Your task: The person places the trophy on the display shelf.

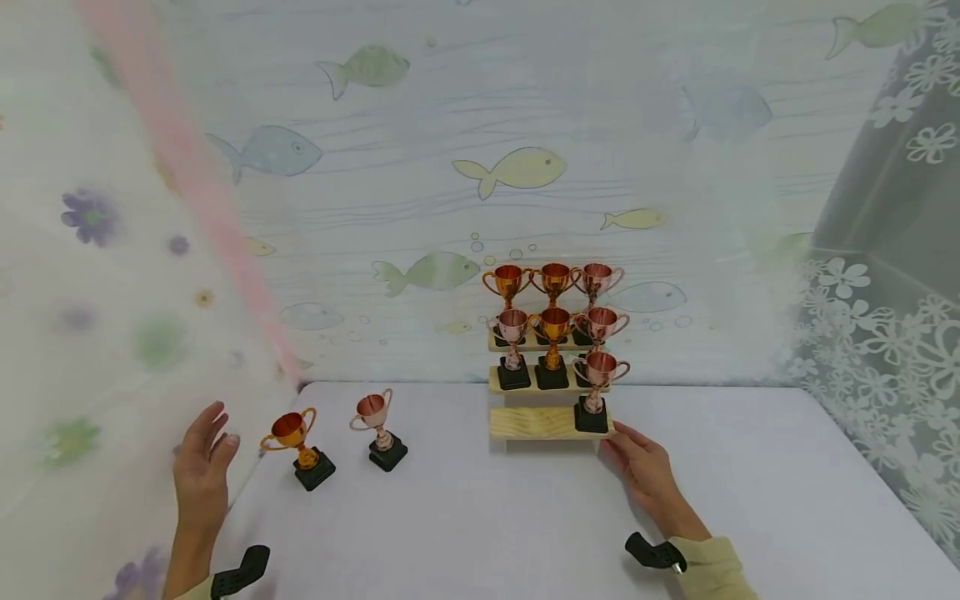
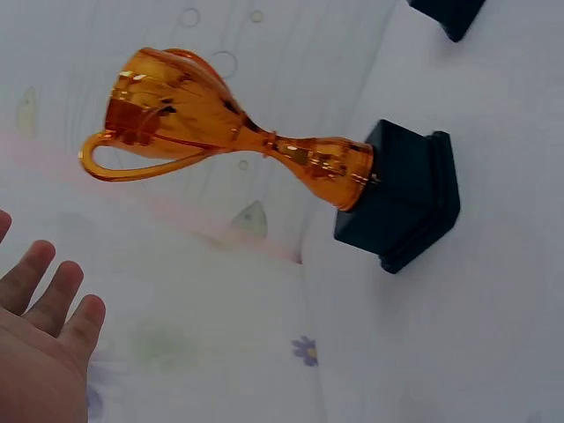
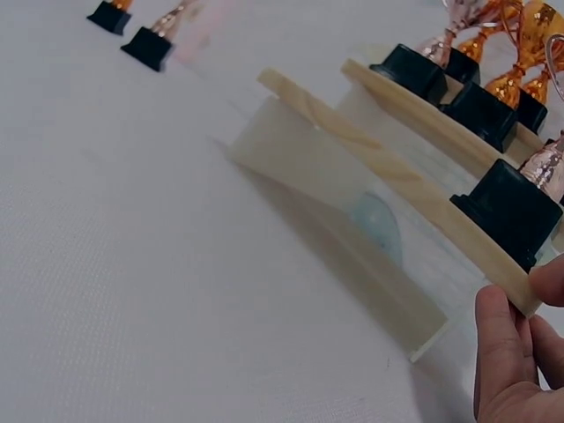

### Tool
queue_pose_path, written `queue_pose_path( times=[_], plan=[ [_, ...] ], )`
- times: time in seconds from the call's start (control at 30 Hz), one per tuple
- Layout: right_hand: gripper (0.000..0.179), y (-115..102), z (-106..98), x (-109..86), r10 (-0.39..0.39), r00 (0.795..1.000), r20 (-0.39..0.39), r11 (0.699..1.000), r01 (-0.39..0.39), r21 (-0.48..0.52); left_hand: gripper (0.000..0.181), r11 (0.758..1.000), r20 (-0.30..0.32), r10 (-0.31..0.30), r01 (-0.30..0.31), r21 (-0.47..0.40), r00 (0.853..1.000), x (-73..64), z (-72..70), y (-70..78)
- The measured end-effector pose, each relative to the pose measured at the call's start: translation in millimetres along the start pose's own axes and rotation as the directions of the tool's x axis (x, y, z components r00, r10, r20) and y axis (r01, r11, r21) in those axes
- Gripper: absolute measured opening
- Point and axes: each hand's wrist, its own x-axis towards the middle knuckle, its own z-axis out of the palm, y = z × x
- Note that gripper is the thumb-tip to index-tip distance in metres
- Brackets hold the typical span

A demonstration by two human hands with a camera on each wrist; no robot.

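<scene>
My left hand [image 1: 202,467] is raised at the left with its fingers spread, beside a gold trophy cup [image 1: 288,430] on a black base; bare space shows between them. A rose-gold trophy cup [image 1: 372,412] stands just right of it on the table. In the right wrist view, my right hand [image 3: 515,361] pinches the right end of the lowest wooden step of a tiered display stand [image 3: 388,172], thumb above and fingers below. Next to the thumb on that step stands another rose-gold trophy [image 1: 601,372]; the wood to its left is bare.
Three trophies stand on the top step, among them a gold one [image 1: 555,283], and three more on the middle step. The white table [image 1: 450,533] meets a fish-patterned curtain [image 1: 420,167] behind the stand. A lace curtain [image 1: 900,333] hangs at the right.
</scene>
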Motion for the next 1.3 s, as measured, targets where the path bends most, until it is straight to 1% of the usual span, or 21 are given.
queue_pose_path(
  times=[0.07, 0.17, 0.27, 0.33, 0.43, 0.53, 0.57, 0.7, 0.8, 0.87, 0.97, 1.17, 1.3],
  plan=[
    [0.057, 0.5, -0.2, -0.3, 0.000, 1.000, -0.001, 1.000, 0.000, -0.002, 0.050, 0.997, 0.021, -0.042, 0.040, 0.058, 0.999, -1.7, 0.4, -8.4],
    [0.056, 1.2, -0.9, 0.2, 0.002, 1.000, -0.003, 1.000, -0.002, -0.004, 0.049, 0.992, 0.057, -0.072, 0.066, 0.107, 0.996, -4.2, 2.5, -19.6],
    [0.056, 1.2, -1.4, 0.5, 0.001, 1.000, -0.001, 1.000, -0.001, -0.005, 0.049, 0.990, 0.085, -0.099, 0.090, 0.104, 0.991, -6.3, 4.9, -28.2],
    [0.057, 1.3, -1.4, 0.8, 0.000, 1.000, 0.000, 1.000, 0.000, 0.001, 0.048, 0.989, 0.094, -0.115, 0.105, 0.107, 0.989, -7.4, 6.6, -31.7],
    [0.058, 1.6, -0.7, 0.7, -0.001, 1.000, -0.002, 1.000, 0.001, 0.011, 0.047, 0.983, 0.101, -0.137, 0.122, 0.135, 0.985, -9.7, 8.9, -35.9],
    [0.058, 2.1, 0.2, 0.8, -0.002, 1.000, -0.003, 1.000, 0.002, 0.012, 0.046, 0.980, 0.115, -0.137, 0.118, 0.160, 0.984, -12.8, 11.1, -38.5],
    [0.057, 2.0, 0.6, 0.4, -0.003, 1.000, -0.003, 1.000, 0.003, 0.009, 0.046, 0.981, 0.121, -0.131, 0.111, 0.160, 0.984, -13.8, 12.0, -39.3],
    [0.057, 1.4, 0.8, 0.5, -0.005, 1.000, 0.001, 1.000, 0.005, 0.005, 0.043, 0.992, 0.152, -0.109, 0.097, 0.086, 0.982, -16.7, 15.9, -43.4],
    [0.059, 0.9, 0.4, 0.4, -0.006, 1.000, 0.004, 1.000, 0.006, 0.007, 0.041, 0.994, 0.170, -0.107, 0.104, 0.024, 0.980, -18.3, 18.9, -46.6],
    [0.059, 0.7, 0.2, 0.2, -0.007, 1.000, 0.004, 1.000, 0.007, 0.007, 0.040, 0.994, 0.176, -0.111, 0.111, 0.008, 0.978, -19.1, 21.2, -47.7],
    [0.057, 0.5, 0.0, 0.1, -0.005, 1.000, -0.003, 1.000, 0.005, 0.012, 0.039, 0.992, 0.175, -0.121, 0.125, -0.007, 0.977, -20.6, 24.7, -48.4],
    [0.057, 0.4, -1.1, 0.3, -0.005, 1.000, -0.005, 1.000, 0.006, 0.019, 0.032, 0.987, 0.148, -0.153, 0.158, -0.019, 0.977, -23.4, 31.8, -50.1],
    [0.058, 1.3, 0.0, 0.3, -0.012, 1.000, -0.002, 1.000, 0.012, 0.013, 0.029, 0.987, 0.142, -0.162, 0.161, 0.023, 0.976, -24.1, 33.2, -51.8]
  ],
)
